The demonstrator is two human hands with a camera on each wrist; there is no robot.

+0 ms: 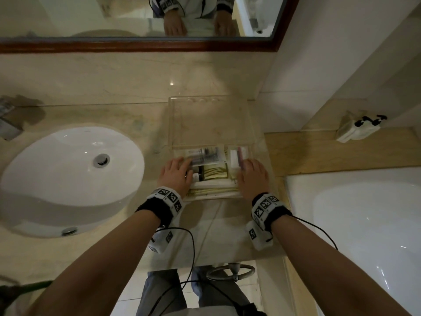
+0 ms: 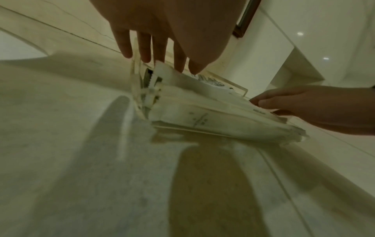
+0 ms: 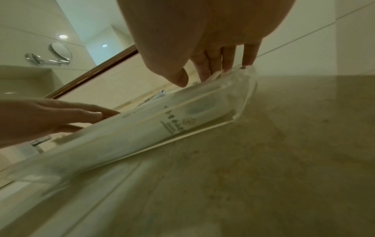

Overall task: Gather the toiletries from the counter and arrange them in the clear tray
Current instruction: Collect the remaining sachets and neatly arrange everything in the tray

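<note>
A clear tray (image 1: 170, 124) sits on the beige counter against the back wall; its far part shows only bare bottom. In its near part lie several wrapped toiletries: long white packets (image 1: 214, 190), a printed sachet (image 1: 205, 154) and a pink-striped packet (image 1: 238, 153). My left hand (image 1: 180, 169) rests with straight fingers on the left end of the pile, at the tray's left wall (image 2: 135, 89). My right hand (image 1: 249, 169) presses straight fingers on the right end. The left wrist view shows the fingertips (image 2: 145, 54) on the packets (image 2: 202, 115). The right wrist view shows the fingertips (image 3: 205, 72) on a long packet (image 3: 142, 133).
A white round sink (image 1: 68, 179) lies left of the tray, with a faucet (image 1: 9, 124) behind it. A white tub (image 1: 364, 224) lies to the right past a wooden ledge (image 1: 330, 151). The mirror (image 1: 136, 19) hangs above. The counter's front edge (image 1: 216, 258) runs just behind my wrists.
</note>
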